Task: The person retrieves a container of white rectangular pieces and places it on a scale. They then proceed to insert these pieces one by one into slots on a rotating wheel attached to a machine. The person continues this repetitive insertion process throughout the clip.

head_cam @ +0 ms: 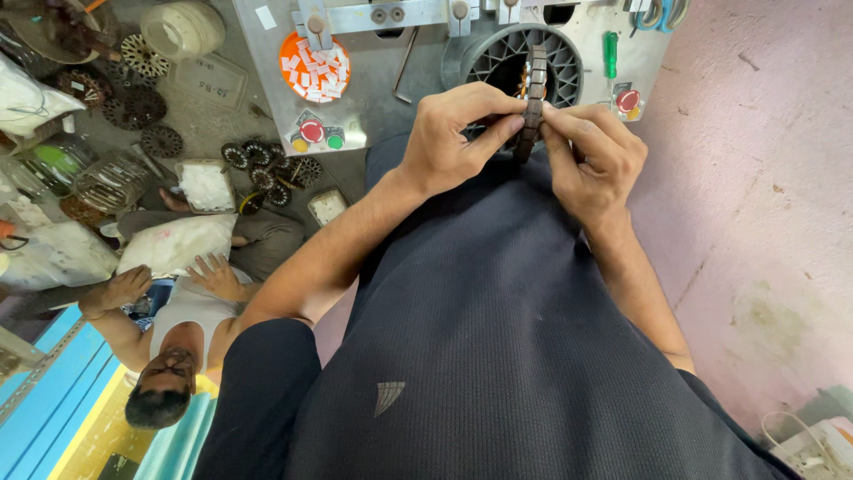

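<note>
The dark, rust-brown slotted metal stator ring (533,107) was held edge-on to the camera, its visible edge running near-vertical, pinched between both hands above the grey metal bench (391,98); the left hand (449,138) gripped it from the left with thumb and fingers closed on the rim, and the right hand (591,156) gripped it likewise from the right, both equally near. Directly behind the ring sat a round grey ribbed fixture (498,58), with an orange dish of white slips (314,67) further left. Another person (191,311) sat on the floor to the left among dark laminated discs (267,169).
</note>
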